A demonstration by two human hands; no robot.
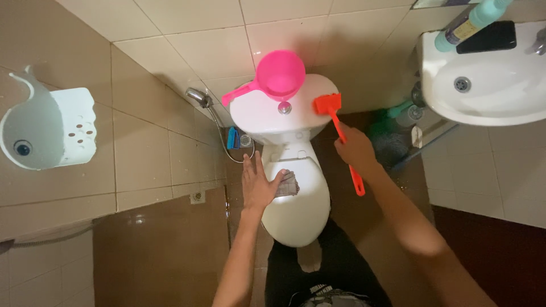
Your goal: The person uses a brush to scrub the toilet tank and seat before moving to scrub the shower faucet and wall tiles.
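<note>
A white toilet (301, 216) with its lid closed stands below me. My left hand (259, 185) lies flat on the lid's left side, pressing a grey cloth (288, 185) under its fingers. My right hand (355, 149) grips the handle of an orange-red brush (335, 116). The brush's head rests at the right edge of the white tank lid (259, 111). A pink dipper (277, 75) sits on the tank, behind the flush button (284, 107).
A white sink (489, 96) at the upper right carries a teal bottle (472, 23) and a black object. A bidet sprayer (199, 96) hangs on the tiled wall left of the tank. A white wall holder (48, 128) is at far left.
</note>
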